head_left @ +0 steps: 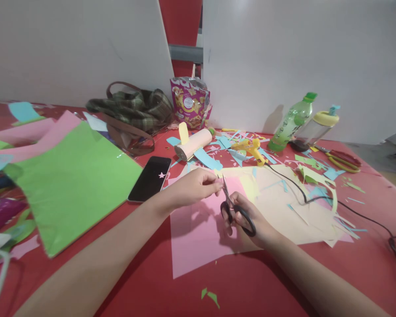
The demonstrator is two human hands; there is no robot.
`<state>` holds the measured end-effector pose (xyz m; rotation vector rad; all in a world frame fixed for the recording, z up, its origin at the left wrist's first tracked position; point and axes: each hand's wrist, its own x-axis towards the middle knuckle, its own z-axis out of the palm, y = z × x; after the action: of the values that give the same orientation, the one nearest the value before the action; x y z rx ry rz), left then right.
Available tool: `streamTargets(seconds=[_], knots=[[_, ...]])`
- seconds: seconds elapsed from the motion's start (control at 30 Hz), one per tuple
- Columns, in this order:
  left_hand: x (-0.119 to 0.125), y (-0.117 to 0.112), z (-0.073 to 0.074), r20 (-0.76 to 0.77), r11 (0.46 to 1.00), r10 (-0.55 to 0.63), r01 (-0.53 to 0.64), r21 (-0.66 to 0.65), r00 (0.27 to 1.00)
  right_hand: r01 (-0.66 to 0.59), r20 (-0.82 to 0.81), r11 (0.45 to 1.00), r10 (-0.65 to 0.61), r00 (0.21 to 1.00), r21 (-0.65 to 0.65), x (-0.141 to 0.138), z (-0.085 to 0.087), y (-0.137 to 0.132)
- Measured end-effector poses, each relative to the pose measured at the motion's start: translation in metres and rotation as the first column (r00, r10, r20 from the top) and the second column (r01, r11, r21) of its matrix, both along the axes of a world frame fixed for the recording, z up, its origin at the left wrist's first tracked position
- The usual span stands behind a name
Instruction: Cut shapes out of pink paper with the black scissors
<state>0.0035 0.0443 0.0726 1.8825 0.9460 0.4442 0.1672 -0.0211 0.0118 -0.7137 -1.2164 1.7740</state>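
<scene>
A red table [145, 273] fills the scene, strewn with paper. A large bright green sheet [82, 180] lies on the left; cream paper [277, 211] spreads on the right, partly covered by a pink sheet [191, 246] at the centre. A dark plaid bag [135, 108] rests behind, near the white panels [284, 53]. Two bare hands meet above the pink sheet. The left hand [198, 185] pinches its fingertips together; anything between them is too small to tell. The right hand [244, 207] grips black-handled scissors [231, 204], the blades slightly parted just beside the left fingertips. Beyond the hands lie a pale paper tube [198, 143] and a yellow glue gun [251, 149]. A tiny pink star [161, 175] sits on a phone [148, 180], left of the pink sheet.
</scene>
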Motion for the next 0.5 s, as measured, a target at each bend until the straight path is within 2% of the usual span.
streamTargets(seconds=[0.3, 0.5], knots=[[0.001, 0.003, -0.008, 0.168, 0.985, -0.005, 0.034, -0.168, 0.986, -0.026, -0.073, 0.999, 0.025, 0.997, -0.019, 0.001, 0.002, -0.001], [0.0, 0.004, -0.012, 0.155, 0.982, 0.002, 0.028, -0.187, 0.988, -0.043, -0.088, 0.999, 0.041, 0.995, -0.02, 0.001, 0.0, 0.0]])
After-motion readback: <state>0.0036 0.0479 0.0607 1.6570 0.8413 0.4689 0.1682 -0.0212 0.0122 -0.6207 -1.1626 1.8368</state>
